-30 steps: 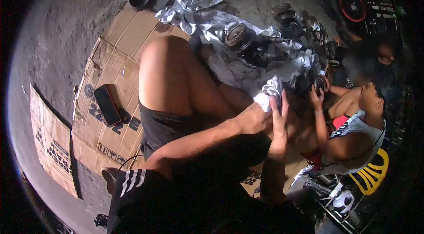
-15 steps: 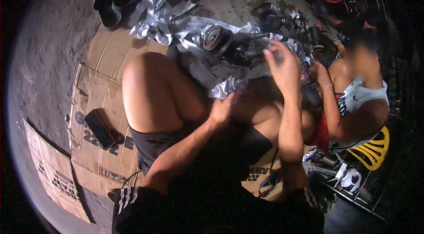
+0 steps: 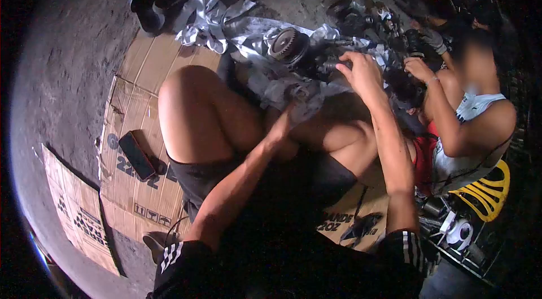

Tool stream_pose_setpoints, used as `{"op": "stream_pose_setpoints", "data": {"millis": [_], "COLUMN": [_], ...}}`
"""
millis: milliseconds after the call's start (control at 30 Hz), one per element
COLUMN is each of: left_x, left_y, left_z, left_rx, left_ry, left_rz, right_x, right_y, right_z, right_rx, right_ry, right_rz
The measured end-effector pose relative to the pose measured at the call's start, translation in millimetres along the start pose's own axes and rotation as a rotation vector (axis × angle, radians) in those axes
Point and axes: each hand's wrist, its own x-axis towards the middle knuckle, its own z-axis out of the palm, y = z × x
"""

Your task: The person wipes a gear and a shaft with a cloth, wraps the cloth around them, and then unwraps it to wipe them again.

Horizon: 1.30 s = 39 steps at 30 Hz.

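Left hand [image 3: 288, 114]: moved farther out toward the pile since half a second ago, when a bright crumpled wrap stood at its fingertips; a small round part [image 3: 299, 92] now shows there.
Left fingers: bent against the round part's near side; with blur and shade, I cannot tell whether they pinch it or merely touch it.
Round part: at the near edge of the pile, amid pale wrap [image 3: 278, 90], just beyond the person's bent legs.
Weight and grip: it looks like metal, so probably stiff, heavy for its size and perhaps slick; thumb and fingers across the outer rim seem the surest hold.
Pale wrap: cloth or thin plastic, I cannot tell which; likely light, limp and easily torn, so better gathered by the handful than tugged by one edge.
Right hand [image 3: 366, 75]: over the pile, thumb and bent fingers parted, nothing clearly held; whether it touches the dark metal parts [image 3: 327, 66] beside it, I cannot tell.
Toothed wheel [image 3: 284, 44]: tilted, beyond the left hand; likely hard and weighty, best taken by opposite sides, with fingers off the teeth.
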Motion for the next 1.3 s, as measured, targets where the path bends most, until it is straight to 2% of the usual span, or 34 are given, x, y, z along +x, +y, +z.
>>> {"op": "stream_pose_setpoints", "data": {"millis": [133,200,300,433,500,567,633,733,800,833,900,933,1000,1033,1100,1133,1200,1233,1300], "left_x": [1.6,0.6,1.5,-2.8,4.4,1.7,1.1,-4.2,-22.0,-17.6,-13.0,-11.2,-10.7,-10.2,-9.0,-10.6,-11.0,-11.4,-11.8], "left_y": [5.3,-19.1,-70.2,-58.5,-74.4,-93.4,-111.1,-128.6,-132.1,-136.6,-146.0,-140.5,-114.8,-104.9,-90.6,-92.1,-95.5,-95.6,-96.1], "left_z": [5.3,1.5,-5.5,-4.8,-16.6,-22.6,-23.7,-25.9,-29.6,-35.6,-41.8,-33.1,-6.6,-7.5,-17.0,-15.6,-10.2,-13.8,-23.4], "left_rx": [-0.123,0.429,0.420,0.227,0.213,0.285,0.431,0.596,0.617,0.625,0.593,0.593,0.414,0.411,0.578,0.578,0.522,0.521,0.641], "left_ry": [-0.094,0.053,0.072,0.125,-0.004,-0.039,-0.109,-0.197,-0.075,-0.088,-0.186,-0.191,0.167,0.170,-0.124,-0.123,0.075,0.076,-0.167], "left_rz": [0.115,-0.379,-0.488,-0.468,-0.837,-0.818,-0.769,-0.723,0.072,0.075,-0.271,-0.271,0.028,0.023,-0.540,-0.542,-0.397,-0.396,-0.381], "right_x": [-26.1,-39.3,-52.4,-69.1,-78.7,-93.4,-103.3,-112.4,-117.5,-114.7,-110.3,-110.8,-113.2,-112.4,-107.8,-108.8,-107.7,-107.4,-107.5], "right_y": [14.2,13.2,31.7,36.3,47.7,71.5,97.1,120.0,146.6,143.9,130.3,127.5,122.7,116.1,98.8,100.3,103.6,101.1,96.3], "right_z": [0.7,-4.0,12.1,13.8,27.9,63.7,96.1,127.5,165.8,159.3,133.9,131.2,129.5,120.7,95.6,101.4,112.5,110.2,105.7], "right_rx": [0.099,0.205,0.283,0.316,0.337,0.359,0.682,0.661,0.680,0.687,0.722,0.721,0.822,0.821,0.712,0.713,0.618,0.616,0.452], "right_ry": [-0.021,-0.019,0.069,-0.002,0.015,0.015,0.060,0.020,-0.046,-0.033,-0.144,-0.142,-0.077,-0.084,-0.222,-0.224,-0.183,-0.183,-0.147], "right_rz": [0.143,0.192,0.189,0.296,0.298,0.301,0.290,0.332,0.315,0.323,0.332,0.337,0.412,0.414,0.377,0.377,0.365,0.364,0.315]}}
